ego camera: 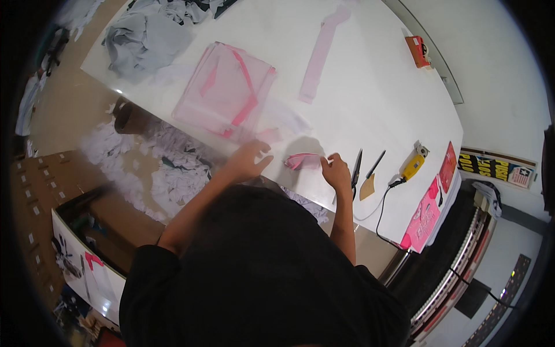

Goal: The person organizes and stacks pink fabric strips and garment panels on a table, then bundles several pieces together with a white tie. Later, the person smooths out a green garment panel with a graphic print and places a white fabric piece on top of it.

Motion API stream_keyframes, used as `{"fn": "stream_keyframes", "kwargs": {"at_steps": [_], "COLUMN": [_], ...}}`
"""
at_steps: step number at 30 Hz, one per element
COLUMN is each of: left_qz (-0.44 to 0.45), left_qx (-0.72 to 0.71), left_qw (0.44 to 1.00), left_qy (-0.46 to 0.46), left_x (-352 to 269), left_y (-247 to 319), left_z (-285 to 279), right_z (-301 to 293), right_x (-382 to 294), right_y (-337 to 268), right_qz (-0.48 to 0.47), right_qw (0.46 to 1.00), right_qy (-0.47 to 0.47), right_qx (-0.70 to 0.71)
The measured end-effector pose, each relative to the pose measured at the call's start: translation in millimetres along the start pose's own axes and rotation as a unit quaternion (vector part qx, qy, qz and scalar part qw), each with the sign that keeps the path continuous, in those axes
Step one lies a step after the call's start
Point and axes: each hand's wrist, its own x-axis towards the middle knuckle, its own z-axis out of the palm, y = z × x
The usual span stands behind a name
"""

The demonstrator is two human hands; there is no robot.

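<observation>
My left hand (251, 160) is over the near edge of the white table (373, 95), its thumb and fingers apart and nothing between them. To its right lies a small folded piece of pink fabric (303, 160). My right hand (336, 171) is just right of that piece, fingers bent; whether they touch or pinch its edge cannot be told. Beyond my left hand lies a stack of light pink fabric panels (217, 86) with a brighter pink strip (245, 108) on top. A long pale pink fabric strip (320, 60) lies farther back.
Black-handled scissors (357, 169), a dark slim tool (376, 164), a brown card piece (367, 187) and a corded yellow power tool (414, 165) lie right of my right hand. A red tape dispenser (418, 52) stands at the far right. Grey fabric (147, 43) is heaped far left; scraps (173, 186) cover the floor.
</observation>
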Motion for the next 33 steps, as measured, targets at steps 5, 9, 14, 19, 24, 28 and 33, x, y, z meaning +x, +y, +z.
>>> {"fn": "stream_keyframes", "kwargs": {"at_steps": [5, 9, 14, 19, 24, 28, 33], "left_qz": [0.007, 0.021, 0.050, -0.008, -0.020, -0.055, -0.098], "left_qx": [-0.044, -0.028, -0.026, -0.050, -0.024, 0.004, -0.008], "left_qw": [0.998, 0.997, 0.998, 0.999, 0.998, 0.994, 0.985], "left_qy": [-0.048, -0.072, -0.040, -0.011, 0.059, 0.091, 0.142], "left_x": [9.1, 27.8, 40.7, 39.4, 27.7, 20.3, 6.2], "left_y": [-19.0, -18.0, -26.3, -39.1, -74.1, -93.2, -103.3], "left_z": [-39.3, -77.6, -110.2, -154.6, -201.1, -238.8, -267.5], "right_z": [36.6, 49.9, 50.9, 8.1, -52.6, -71.5, -61.7], "right_x": [-1.2, 13.6, 14.3, 15.5, 30.7, 46.4, 98.5], "right_y": [21.6, 9.5, 9.6, -73.5, -179.8, -246.9, -319.1], "right_qz": [0.058, 0.085, 0.053, -0.055, -0.163, -0.250, -0.403], "right_qw": [0.990, 0.986, 0.989, 0.985, 0.968, 0.935, 0.854], "right_qy": [0.073, 0.034, -0.007, -0.072, -0.174, -0.240, -0.326], "right_qx": [0.102, 0.139, 0.137, 0.146, 0.080, 0.074, 0.041]}}
